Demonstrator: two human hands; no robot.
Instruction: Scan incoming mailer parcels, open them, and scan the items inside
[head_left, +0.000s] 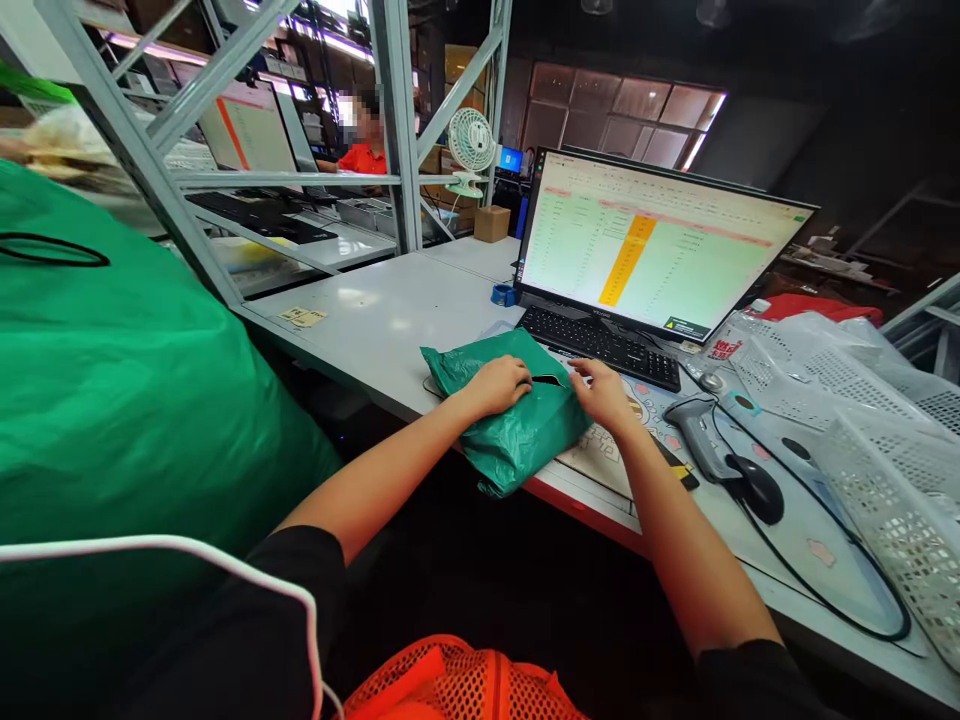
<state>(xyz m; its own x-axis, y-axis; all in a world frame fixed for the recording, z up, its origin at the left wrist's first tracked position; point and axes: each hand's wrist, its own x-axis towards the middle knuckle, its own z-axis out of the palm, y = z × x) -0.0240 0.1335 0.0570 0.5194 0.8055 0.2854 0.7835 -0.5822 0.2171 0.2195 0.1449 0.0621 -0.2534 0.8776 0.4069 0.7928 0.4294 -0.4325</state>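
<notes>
A green plastic mailing bag, wrinkled and bulky, lies at the desk's front edge with its near end hanging slightly over. A dark narrow slit shows in its upper side, between my two hands. My left hand rests on top of the bag, its curled fingers gripping the plastic just left of the slit. At the bag's right edge, my right hand has bent fingers closed on the plastic beside the slit. What is inside the bag is hidden.
Behind the bag stand a black keyboard and a monitor. To the right lie a grey barcode scanner, a black mouse and white perforated baskets. A large green sack bulges at left, beside a metal rack post.
</notes>
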